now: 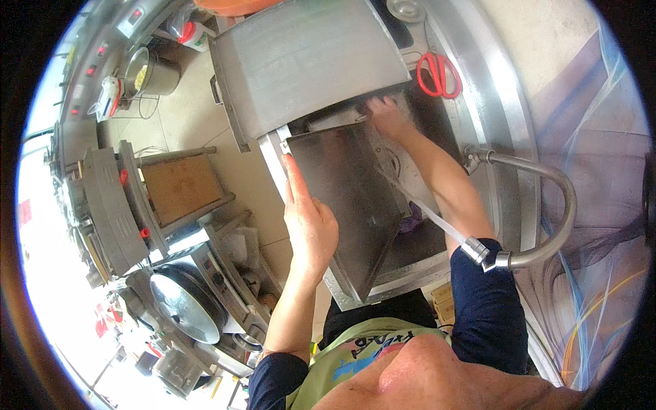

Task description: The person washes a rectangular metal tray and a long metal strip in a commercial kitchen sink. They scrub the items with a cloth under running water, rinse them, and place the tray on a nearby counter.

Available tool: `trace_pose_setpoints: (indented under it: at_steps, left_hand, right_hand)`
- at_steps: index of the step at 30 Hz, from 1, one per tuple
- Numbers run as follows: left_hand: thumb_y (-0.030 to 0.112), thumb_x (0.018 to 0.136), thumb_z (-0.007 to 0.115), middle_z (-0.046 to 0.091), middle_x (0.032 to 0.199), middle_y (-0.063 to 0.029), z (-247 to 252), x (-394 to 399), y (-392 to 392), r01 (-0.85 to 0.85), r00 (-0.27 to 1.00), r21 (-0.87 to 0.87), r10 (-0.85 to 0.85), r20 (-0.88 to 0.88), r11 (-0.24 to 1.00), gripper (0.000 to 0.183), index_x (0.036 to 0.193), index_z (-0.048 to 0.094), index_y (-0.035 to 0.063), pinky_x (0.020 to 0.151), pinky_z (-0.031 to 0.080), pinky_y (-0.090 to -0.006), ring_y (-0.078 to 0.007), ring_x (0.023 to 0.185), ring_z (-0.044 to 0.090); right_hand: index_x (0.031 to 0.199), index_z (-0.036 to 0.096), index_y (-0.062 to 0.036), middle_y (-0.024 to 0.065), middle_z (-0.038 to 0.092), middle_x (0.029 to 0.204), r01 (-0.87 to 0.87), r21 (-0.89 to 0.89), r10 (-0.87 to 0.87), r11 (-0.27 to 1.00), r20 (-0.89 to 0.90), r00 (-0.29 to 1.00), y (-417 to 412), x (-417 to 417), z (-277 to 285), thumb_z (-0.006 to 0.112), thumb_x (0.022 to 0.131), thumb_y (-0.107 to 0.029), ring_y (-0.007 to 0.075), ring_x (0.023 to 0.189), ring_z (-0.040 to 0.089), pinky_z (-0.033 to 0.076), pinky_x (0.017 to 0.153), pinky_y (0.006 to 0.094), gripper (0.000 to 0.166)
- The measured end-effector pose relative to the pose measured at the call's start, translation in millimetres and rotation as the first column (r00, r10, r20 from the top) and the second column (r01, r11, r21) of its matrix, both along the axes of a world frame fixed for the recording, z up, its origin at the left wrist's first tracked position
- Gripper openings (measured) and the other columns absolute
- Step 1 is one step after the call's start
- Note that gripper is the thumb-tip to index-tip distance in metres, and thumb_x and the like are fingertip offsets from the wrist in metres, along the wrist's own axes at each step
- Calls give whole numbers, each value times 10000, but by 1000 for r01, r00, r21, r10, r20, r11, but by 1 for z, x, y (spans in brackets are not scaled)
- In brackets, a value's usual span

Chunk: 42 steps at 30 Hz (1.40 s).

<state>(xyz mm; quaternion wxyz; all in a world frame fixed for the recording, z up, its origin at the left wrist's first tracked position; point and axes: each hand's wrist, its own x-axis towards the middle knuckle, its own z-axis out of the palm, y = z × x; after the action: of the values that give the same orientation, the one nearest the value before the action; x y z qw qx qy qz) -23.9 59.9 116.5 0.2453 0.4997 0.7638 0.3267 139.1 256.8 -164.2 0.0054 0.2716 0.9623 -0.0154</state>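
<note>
A dark rectangular metal tray (343, 189) stands tilted in a stainless steel sink (410, 266). My left hand (311, 220) holds its left edge, with the fingers stretched along the rim. Beyond the tray's far end, my right hand (388, 119) reaches down into the sink. It is blurred, and whether its fingers hold anything is unclear. From the curved faucet (556, 205) a stream of water (435, 218) runs down to the tray's right side. Something purple (411, 219) shows partly under the tray.
A large metal sheet (312, 61) lies across the sink's far part. Red-handled scissors (439, 76) and a metal strainer (406, 9) rest on the far right ledge. To the left are a pot (159, 72), a wooden-topped stool (182, 187) and a lidded pan (184, 302).
</note>
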Motion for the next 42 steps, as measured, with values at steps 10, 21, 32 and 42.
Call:
trace_pose_setpoints:
  at_steps: [10,21,32,42]
  left_hand:
    - [-142,706,351,425,1302,-289,-4,1,4,0,999,19,1,-46,1000,770,1438,163,7,1001,354,-393,-406,1182,460]
    - [-148,700,373,384,1312,-310,-10,-1,5,38,991,55,-31,-132,998,771,1429,164,-10,984,372,-402,-434,1174,448]
    - [-150,697,359,466,1294,-260,-16,4,21,-34,997,180,46,-62,983,678,1364,338,-32,1021,336,-347,-344,1225,453]
    - [-131,697,413,520,1175,-250,-3,26,38,-24,992,115,38,-118,993,673,1355,361,2,903,422,-414,-399,1053,532]
  right_hand:
    - [1054,636,-176,83,536,1030,37,3,-37,999,-128,991,-12,6,-4,538,757,-152,250,1056,503,408,846,431,314]
    - [1186,552,-141,118,490,1226,345,-303,-401,888,-145,905,-32,25,-15,566,773,-98,311,1149,456,411,896,494,415]
    - [1132,574,-72,104,517,1206,-43,-103,36,994,-76,996,-81,52,9,529,786,-168,252,1154,461,397,902,384,362]
    - [971,605,-96,60,581,1033,3,-799,-227,601,-166,960,-142,94,-12,525,799,-181,255,1049,500,381,875,373,208]
